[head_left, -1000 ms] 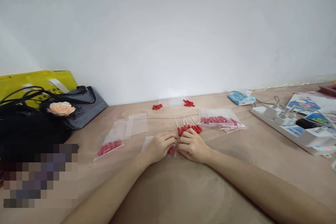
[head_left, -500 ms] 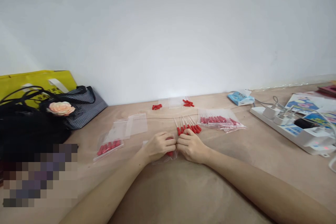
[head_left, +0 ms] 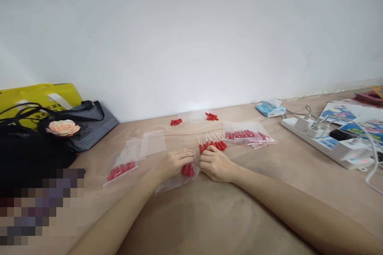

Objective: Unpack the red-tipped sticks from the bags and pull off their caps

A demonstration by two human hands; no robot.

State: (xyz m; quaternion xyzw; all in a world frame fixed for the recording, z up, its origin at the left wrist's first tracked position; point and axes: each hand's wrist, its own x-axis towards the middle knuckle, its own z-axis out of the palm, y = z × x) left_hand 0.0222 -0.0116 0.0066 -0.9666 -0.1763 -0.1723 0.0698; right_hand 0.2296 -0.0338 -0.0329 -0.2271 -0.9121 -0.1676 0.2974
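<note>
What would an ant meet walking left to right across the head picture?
Flower → leftmost clear bag of red pieces → left hand → right hand → tissues → power strip.

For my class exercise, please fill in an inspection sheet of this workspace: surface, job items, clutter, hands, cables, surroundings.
Surface: brown tabletop; a pixelated patch hides the lower left.
Job items: clear bag with red pieces at the hands; fanned red-ended sticks beyond; filled bags to the right, another to the left.
Clutter: yellow bag and striped bag left; tissue pack and printed papers right.
Hands: both bare; left hand over the clear bag, right hand by its edge; grips partly hidden.
Cables: white cable near a power strip with adapters.
Surroundings: pale wall behind.
</note>
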